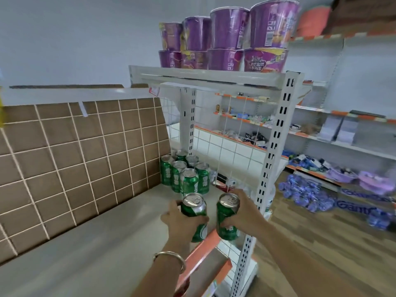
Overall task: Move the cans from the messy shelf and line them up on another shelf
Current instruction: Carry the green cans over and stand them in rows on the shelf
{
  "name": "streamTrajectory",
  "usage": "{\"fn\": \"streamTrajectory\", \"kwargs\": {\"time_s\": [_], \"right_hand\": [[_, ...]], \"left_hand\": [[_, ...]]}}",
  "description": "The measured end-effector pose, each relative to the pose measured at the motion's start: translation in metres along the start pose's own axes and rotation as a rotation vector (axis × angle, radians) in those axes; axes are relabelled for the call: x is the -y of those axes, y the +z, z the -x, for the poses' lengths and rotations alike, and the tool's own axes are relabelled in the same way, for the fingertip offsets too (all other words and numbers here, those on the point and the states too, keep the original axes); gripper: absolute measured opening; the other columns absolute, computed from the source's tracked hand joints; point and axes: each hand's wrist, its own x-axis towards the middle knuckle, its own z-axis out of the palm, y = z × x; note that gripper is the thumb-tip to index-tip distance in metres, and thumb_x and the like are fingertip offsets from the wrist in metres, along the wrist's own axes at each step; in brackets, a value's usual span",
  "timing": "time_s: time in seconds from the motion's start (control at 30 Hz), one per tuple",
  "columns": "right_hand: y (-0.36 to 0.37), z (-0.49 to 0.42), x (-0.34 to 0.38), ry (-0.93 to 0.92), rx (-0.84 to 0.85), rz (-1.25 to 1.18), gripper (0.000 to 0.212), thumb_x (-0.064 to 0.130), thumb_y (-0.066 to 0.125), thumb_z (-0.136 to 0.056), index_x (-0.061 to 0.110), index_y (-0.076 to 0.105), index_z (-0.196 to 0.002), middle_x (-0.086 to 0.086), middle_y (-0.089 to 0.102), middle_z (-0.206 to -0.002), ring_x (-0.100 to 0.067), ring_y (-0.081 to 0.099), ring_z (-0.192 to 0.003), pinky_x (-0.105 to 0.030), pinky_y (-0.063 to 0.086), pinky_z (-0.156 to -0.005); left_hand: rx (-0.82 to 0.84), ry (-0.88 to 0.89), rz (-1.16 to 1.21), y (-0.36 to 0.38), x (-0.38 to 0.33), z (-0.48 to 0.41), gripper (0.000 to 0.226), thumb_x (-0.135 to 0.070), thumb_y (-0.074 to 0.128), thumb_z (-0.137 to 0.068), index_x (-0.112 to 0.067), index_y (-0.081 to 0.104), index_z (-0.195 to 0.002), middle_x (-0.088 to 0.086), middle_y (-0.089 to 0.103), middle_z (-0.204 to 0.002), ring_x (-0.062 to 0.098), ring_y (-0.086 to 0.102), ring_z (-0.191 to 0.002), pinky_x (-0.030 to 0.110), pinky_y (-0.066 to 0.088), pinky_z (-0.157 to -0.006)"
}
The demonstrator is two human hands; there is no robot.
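Hands at the front of a grey shelf [96, 243], head view. Left hand [182, 221] grips the left can [192, 209], fingers curled round its green body, silver top uncovered and facing up. Right hand [244, 211] grips the right can [225, 213] the same way, thumb across its near side. The two held cans stand just beside each other between the hands, with a narrow gap. Their lower ends lie over the orange edge strip [203, 245]; whether either base rests on the shelf cannot be told.

Beyond both grips, toward the far end of the same shelf, a cluster of standing cans [188, 179] is packed upright, touching one another. To the left of the left hand rises the brown tiled back panel [75, 157]. Just outside the right hand stands the white perforated upright [278, 136]. Above the hands, purple noodle cups [229, 31] are stacked two high on the top shelf. A bracelet [171, 256] circles the left wrist.
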Motion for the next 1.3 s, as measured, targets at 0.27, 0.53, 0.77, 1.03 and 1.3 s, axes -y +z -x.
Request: {"fn": "streamTrajectory", "kwargs": {"time_s": [0.27,0.53,0.77,1.03,1.3], "right_hand": [[0.002,-0.089,0.013,-0.010,0.083,0.010,0.086,-0.006,0.079,-0.065,0.024,0.036,-0.134,-0.004,0.051,-0.122,-0.014,0.051,-0.093,-0.014,0.038,-0.052],[0.005,-0.142,0.009,-0.064,0.200,0.028,0.087,-0.009,0.078,-0.060,0.027,0.037,-0.128,0.000,0.056,-0.114,-0.016,0.056,-0.100,-0.026,0.051,-0.077],[-0.001,-0.174,-0.003,-0.057,0.360,-0.078,0.091,-0.020,0.066,-0.065,0.020,0.030,-0.139,0.012,0.052,-0.099,-0.004,0.055,-0.087,-0.015,0.049,-0.062],[-0.004,-0.187,-0.008,-0.068,0.426,-0.079,0.102,-0.012,0.062,-0.061,0.023,0.020,-0.147,-0.004,0.050,-0.124,-0.019,0.053,-0.111,-0.027,0.054,-0.075],[0.001,-0.191,-0.011,0.063,0.380,-0.486,0.095,0.013,0.074,-0.053,0.031,0.032,-0.136,-0.015,0.052,-0.128,-0.036,0.055,-0.112,-0.055,0.049,-0.092]], "left_hand": [[0.056,-0.085,0.083,0.036,0.014,-0.072,0.077,-0.020,0.086,-0.026,-0.037,0.050,-0.092,0.011,0.050,-0.123,0.026,0.058,-0.100,0.042,0.054,-0.090],[-0.076,-0.002,0.051,0.062,0.004,-0.087,0.062,0.000,0.078,-0.053,-0.020,0.051,-0.105,0.008,0.034,-0.116,0.027,0.048,-0.104,0.031,0.050,-0.085],[-0.158,0.072,-0.085,0.079,-0.001,-0.084,0.059,-0.002,0.075,-0.062,-0.016,0.045,-0.111,-0.003,0.036,-0.099,0.023,0.036,-0.109,0.019,0.042,-0.080],[-0.229,0.001,-0.053,0.094,-0.012,-0.075,0.074,-0.001,0.077,-0.062,-0.015,0.038,-0.123,0.011,0.034,-0.124,0.022,0.041,-0.104,0.028,0.046,-0.087],[-0.088,-0.234,0.827,0.072,-0.031,-0.078,0.042,-0.046,0.040,-0.094,-0.019,0.042,-0.127,0.008,0.060,-0.108,0.029,0.062,-0.080,0.039,0.048,-0.076]]}}
